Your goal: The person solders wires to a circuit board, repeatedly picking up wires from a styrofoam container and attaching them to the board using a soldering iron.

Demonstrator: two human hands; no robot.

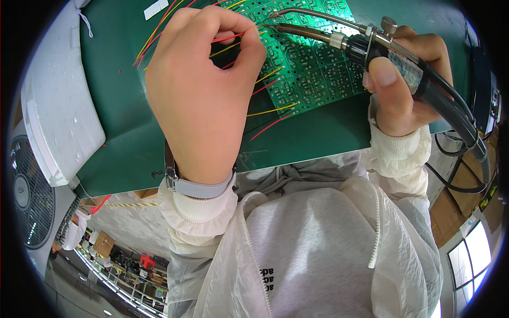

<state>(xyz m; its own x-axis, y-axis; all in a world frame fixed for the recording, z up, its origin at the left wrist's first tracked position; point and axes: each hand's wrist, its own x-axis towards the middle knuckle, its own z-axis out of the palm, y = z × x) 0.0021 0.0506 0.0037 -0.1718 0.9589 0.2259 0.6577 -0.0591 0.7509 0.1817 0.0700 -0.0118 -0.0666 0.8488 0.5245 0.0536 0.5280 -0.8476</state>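
Note:
A green circuit board (pixel 313 79) with many solder joints lies under both hands, and red and yellow wires stick out from its left edge. Low on that edge are a yellow wire (pixel 273 109) and a red wire (pixel 268 128). My left hand (pixel 204 85) is closed in a pinch on a thin red wire (pixel 230 37), its end at the board's upper left. My right hand (pixel 403 95) grips a soldering iron (pixel 307 33) by its dark handle. A thin curved metal tube (pixel 323 17) is clamped along the iron. Both tips meet close to the pinched wire's end.
The board rests on a green work mat (pixel 119 153). White foam (pixel 66 106) stands along the left side, with a fan (pixel 32 191) beyond it. From the iron a black cable (pixel 461 188) loops down at the right. A small white piece (pixel 155 9) lies at the top.

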